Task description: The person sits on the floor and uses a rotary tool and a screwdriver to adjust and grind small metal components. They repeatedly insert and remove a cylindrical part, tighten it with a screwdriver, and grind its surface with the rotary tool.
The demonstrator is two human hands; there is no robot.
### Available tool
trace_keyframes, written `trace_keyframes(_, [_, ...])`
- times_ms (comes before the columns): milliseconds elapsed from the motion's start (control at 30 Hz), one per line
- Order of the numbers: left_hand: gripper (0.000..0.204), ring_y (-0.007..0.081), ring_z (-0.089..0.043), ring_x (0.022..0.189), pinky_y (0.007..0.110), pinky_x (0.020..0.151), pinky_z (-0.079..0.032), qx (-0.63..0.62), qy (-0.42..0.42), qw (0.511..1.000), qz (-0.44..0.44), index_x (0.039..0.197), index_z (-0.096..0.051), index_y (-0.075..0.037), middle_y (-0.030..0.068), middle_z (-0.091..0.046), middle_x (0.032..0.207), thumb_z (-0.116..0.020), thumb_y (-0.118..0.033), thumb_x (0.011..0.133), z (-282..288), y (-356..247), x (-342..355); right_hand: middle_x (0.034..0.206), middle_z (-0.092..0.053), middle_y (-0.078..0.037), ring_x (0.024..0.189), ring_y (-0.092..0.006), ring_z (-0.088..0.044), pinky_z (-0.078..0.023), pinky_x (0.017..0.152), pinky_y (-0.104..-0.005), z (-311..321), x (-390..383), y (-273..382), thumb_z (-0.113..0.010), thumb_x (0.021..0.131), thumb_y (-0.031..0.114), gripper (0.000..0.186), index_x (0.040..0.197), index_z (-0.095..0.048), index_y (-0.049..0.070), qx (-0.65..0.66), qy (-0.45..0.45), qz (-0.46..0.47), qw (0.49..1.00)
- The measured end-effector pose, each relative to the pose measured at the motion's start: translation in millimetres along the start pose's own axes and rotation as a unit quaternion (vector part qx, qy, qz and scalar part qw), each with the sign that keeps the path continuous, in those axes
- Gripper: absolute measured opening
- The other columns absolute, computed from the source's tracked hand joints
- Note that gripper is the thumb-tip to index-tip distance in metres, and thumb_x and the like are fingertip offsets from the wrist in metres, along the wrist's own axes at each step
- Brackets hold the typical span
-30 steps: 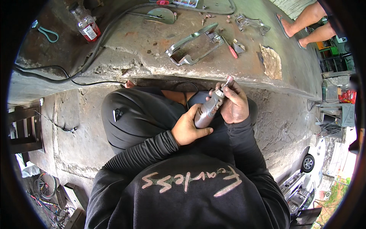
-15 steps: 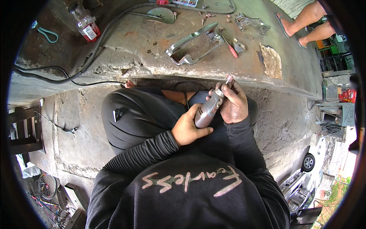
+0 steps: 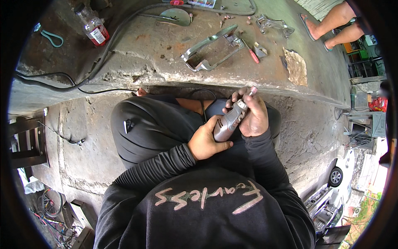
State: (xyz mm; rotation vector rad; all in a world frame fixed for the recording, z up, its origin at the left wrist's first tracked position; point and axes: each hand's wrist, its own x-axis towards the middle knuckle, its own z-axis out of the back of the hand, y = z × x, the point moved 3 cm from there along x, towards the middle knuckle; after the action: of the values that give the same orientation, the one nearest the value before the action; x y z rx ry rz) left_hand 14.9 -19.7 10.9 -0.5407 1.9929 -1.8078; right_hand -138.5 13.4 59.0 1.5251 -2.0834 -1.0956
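A grey handheld rotary tool (image 3: 227, 123) is held tilted over my lap, its nose pointing up and to the right. My left hand (image 3: 206, 140) wraps round the thick rear body, the thumb lying across its end. Around the nose, my right hand (image 3: 256, 116) is closed, with darkened fingertips behind the tool and the thumb beside the collet. A small pinkish grinding bit (image 3: 253, 90) sticks out of the nose past that thumb. Part of the nose is hidden by the right fingers.
On the concrete ledge ahead lie a metal frame part (image 3: 213, 47), a red-handled screwdriver (image 3: 251, 54), a smaller metal bracket (image 3: 273, 27), scattered small bits and a piece of torn cardboard (image 3: 295, 66). A bottle of red liquid (image 3: 94, 29) and a hose (image 3: 99, 62) are left. Another person's legs (image 3: 331, 23) stand far right.
The tool's nose and bit have swung slightly to the right. My right thumb has shifted up beside the bit and the fingers behind have loosened a little. The left hand keeps its grip.
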Motion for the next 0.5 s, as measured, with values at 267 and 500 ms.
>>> trace_keyframes(267, [0.068, 0.0229, -0.066, 0.095, 0.033, 0.086, -0.051, -0.022, -0.009, 1.000, 0.009, 0.126, -0.047, 0.000, 0.0166, -0.066, 0.101, -0.085, -0.017, 0.072, 3.3, -4.4, 0.5, 0.106, -0.062, -0.016, 0.101, -0.0316, -0.063, -0.055, 0.086, -0.0505, 1.7, -0.7, 0.9, -0.052, 0.099, 0.018, 0.028, 0.111, -0.061, -0.006, -0.012, 0.014, 0.020, 1.000])
trace_keyframes(500, [0.067, 0.0183, -0.061, 0.095, 0.032, 0.086, -0.049, 0.027, -0.029, 0.999, 0.036, 0.126, -0.047, 0.000, 0.0121, -0.063, 0.103, -0.084, -0.014, 0.072, 3.3, -5.4, -0.1, 0.104, -0.064, -0.014, 0.098, -0.0289, -0.064, -0.057, 0.082, -0.0472, -0.9, -5.8, -3.2, -0.060, 0.097, 0.015, 0.022, 0.107, -0.062, -0.004, -0.049, -0.082, 0.065, 0.993])
